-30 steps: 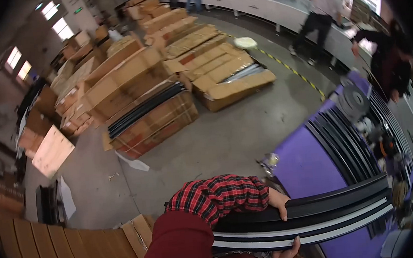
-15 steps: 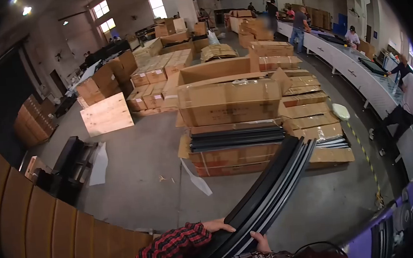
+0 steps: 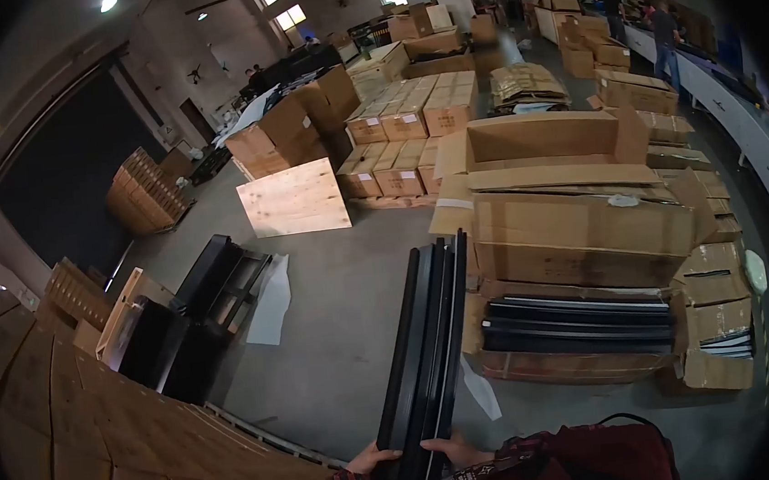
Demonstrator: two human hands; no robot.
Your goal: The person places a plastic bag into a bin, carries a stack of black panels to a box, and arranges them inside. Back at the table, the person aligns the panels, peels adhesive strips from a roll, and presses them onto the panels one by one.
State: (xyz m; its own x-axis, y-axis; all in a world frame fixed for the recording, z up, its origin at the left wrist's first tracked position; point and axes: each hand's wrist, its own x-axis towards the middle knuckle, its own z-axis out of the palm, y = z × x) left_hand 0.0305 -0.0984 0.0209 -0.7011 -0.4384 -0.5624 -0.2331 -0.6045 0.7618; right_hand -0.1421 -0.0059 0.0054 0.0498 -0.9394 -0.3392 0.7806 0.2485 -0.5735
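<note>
Both my hands hold a bundle of several long black strips (image 3: 424, 337), side by side and pointing forward, away from my body. My left hand (image 3: 373, 457) is closed around the bundle's left side near the lower end. On the right side, my right hand (image 3: 458, 450) grips it with the thumb lying on top. The lower end of the strips is cut off by the frame. Right of the bundle, an opened cardboard box (image 3: 587, 364) holds more black strips (image 3: 579, 323). A larger open cardboard box (image 3: 585, 227) sits on top of it.
Stacked cartons (image 3: 145, 435) form a wall at my left. Beyond them, black parts (image 3: 209, 278) lie on a low stand, near a white sheet (image 3: 268, 302). A plywood board (image 3: 294, 199) leans on boxes. People (image 3: 664, 37) stand by a long conveyor (image 3: 711, 102) at far right.
My view has turned left. The bundle, earlier slanting up to the right, now points nearly straight ahead, its far end left of the open boxes. Both hands still hold it.
</note>
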